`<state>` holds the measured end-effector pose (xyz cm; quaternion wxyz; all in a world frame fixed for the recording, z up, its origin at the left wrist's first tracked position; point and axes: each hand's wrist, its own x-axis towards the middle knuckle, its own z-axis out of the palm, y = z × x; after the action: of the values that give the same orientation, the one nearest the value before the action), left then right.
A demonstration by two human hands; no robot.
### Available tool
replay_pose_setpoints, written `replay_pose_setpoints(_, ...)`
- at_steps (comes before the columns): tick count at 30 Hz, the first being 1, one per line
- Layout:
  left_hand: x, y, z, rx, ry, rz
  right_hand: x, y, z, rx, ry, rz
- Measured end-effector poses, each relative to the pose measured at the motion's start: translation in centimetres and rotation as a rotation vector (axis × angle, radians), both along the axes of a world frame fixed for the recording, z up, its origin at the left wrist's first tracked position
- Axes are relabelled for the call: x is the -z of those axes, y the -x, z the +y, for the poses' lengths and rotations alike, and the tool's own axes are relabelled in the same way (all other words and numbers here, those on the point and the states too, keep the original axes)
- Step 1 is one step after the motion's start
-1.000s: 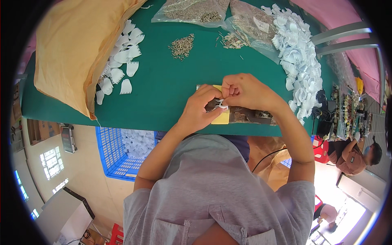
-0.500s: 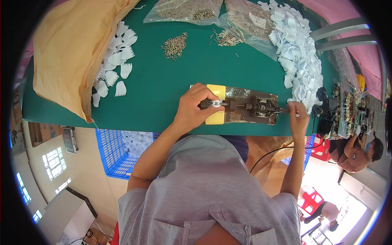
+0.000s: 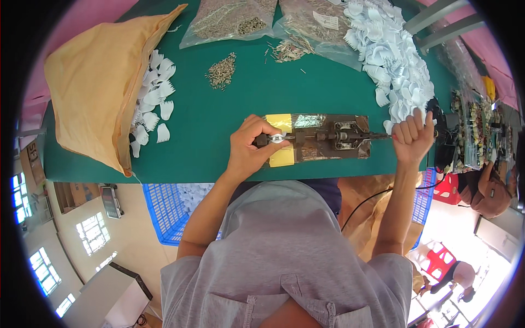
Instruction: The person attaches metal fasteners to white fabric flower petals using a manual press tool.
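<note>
My left hand (image 3: 244, 148) pinches a small white plastic piece (image 3: 278, 138) between thumb and forefinger, at the left end of a dark metal hand press (image 3: 343, 136). The press lies lengthwise on a brown taped base, with a yellow patch (image 3: 281, 158) under its left end. On the right, my right hand (image 3: 411, 140) is closed about the end of the press's lever (image 3: 380, 135); its fingers point upward and hide the tip. Most of the white piece is covered by my left fingers.
Scalloped white pieces are heaped at right (image 3: 399, 71) and beside a tan sack (image 3: 95, 93) at left. Small metal parts (image 3: 221, 72), thin pins (image 3: 292, 50) and clear bags (image 3: 229, 19) lie farther back on the green table (image 3: 197, 131). Blue baskets (image 3: 164, 213) stand below.
My right hand has moved outward and slightly away from me along with the lever, which now reaches farther right. My left hand keeps its pinch on the white piece. The view has shifted slightly.
</note>
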<state>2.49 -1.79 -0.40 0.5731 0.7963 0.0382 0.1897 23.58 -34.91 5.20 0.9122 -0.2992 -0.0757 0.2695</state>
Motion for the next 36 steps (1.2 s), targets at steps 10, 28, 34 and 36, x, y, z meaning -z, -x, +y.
replay_pose_setpoints(10, -0.1, -0.5, -0.2, -0.024, -0.006, -0.025, -5.2, 4.7, 8.3, 0.083, 0.91, -0.47)
replay_pose_setpoints(28, -0.4, -0.3, -0.9, -0.04, 0.003, 0.031, 4.5, 1.7, -1.5, 0.506, 0.416, 0.061)
replay_pose_setpoints(34, 0.0, -0.3, -0.1, -0.033, 0.015, 0.042, 5.7, 3.2, -0.9, 0.535, 0.429, -0.088)
replay_pose_setpoints(36, -0.1, -0.3, 0.2, -0.032, 0.008, 0.024, 5.9, 3.4, -1.0, 0.543, 0.417, -0.097)
